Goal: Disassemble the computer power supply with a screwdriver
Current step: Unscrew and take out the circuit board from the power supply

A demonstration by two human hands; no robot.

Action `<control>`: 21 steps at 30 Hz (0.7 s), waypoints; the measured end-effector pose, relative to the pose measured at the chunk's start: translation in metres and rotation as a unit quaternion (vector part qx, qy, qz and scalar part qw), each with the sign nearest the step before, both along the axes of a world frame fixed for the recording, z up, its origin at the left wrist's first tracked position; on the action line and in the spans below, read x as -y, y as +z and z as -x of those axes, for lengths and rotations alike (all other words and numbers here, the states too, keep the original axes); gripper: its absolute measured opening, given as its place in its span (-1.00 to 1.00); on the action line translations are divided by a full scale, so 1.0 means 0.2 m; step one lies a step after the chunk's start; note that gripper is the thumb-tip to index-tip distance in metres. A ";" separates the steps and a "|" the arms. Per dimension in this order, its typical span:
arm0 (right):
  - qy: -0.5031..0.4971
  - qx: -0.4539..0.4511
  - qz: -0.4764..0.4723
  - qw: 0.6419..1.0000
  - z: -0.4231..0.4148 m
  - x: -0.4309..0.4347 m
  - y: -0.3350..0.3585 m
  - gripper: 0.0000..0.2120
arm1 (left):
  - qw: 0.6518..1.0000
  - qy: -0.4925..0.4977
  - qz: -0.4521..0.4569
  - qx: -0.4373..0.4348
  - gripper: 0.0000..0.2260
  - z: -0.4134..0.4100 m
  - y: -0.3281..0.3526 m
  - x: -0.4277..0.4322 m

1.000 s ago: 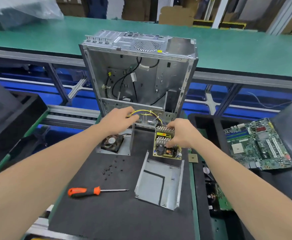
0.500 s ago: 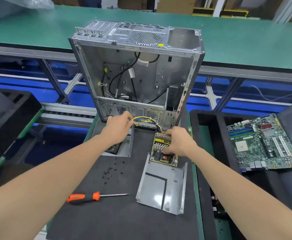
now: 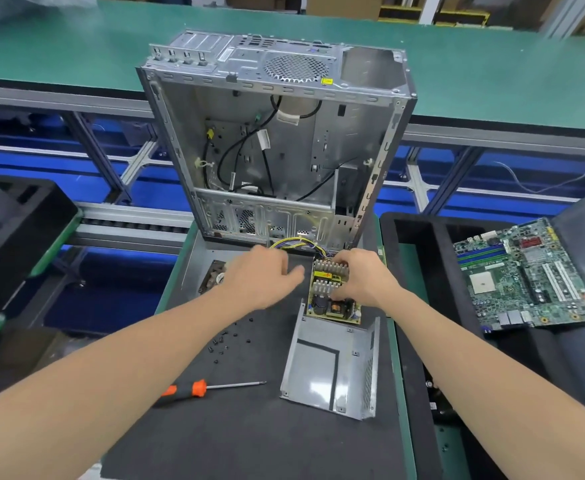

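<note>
The power supply circuit board [image 3: 336, 308], yellow with finned heat sinks, lies on the black mat [image 3: 249, 438] at the far end of its bare metal housing shell [image 3: 322, 372]. My right hand [image 3: 364, 278] grips the board from the right, fingers curled over the heat sinks. A bundle of yellow wires [image 3: 296, 241] arcs from the board toward my left hand [image 3: 263, 275]. That hand is blurred just left of the board, and its grip is unclear. The orange-handled screwdriver [image 3: 194, 389] lies loose on the mat near me.
An open computer case [image 3: 284, 150] stands upright right behind the board. Several black screws [image 3: 223, 341] are scattered on the mat, and a fan panel [image 3: 211, 275] lies under my left wrist. A motherboard [image 3: 526, 275] rests in the right tray; a black tray [image 3: 17, 230] sits left.
My left hand has shifted right, toward the board, and is now blurred. My right hand has stayed on the board, and my view has moved closer.
</note>
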State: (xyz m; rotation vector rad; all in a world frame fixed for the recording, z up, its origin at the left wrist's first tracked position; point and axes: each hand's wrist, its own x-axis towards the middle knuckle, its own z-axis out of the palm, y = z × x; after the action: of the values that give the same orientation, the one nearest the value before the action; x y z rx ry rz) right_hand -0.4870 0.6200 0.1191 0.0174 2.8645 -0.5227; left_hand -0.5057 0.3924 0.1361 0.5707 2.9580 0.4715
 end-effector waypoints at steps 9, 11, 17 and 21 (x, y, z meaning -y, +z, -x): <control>-0.018 -0.004 -0.011 1.000 -0.03 0.03 0.01 -0.21 | 0.969 -0.062 0.117 0.210 -0.63 -0.21 -0.04 -0.11; -0.024 -0.003 -0.012 1.000 -0.03 0.04 0.00 -0.20 | 0.958 -0.070 0.124 0.249 -0.65 -0.21 -0.04 -0.07; -0.036 0.017 -0.018 0.999 -0.04 0.05 0.02 -0.19 | 0.956 -0.073 0.120 0.259 -0.68 -0.23 -0.06 0.03; -0.028 0.007 -0.026 0.999 -0.07 0.11 0.09 -0.22 | 0.953 -0.065 0.015 0.296 -0.49 -0.23 -0.07 0.12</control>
State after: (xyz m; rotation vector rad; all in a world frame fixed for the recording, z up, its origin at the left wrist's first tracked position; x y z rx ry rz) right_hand -0.4731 0.5977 0.1367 0.1098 2.8698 -0.4564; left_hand -0.4589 0.3682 0.1214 0.5059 2.3389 0.4802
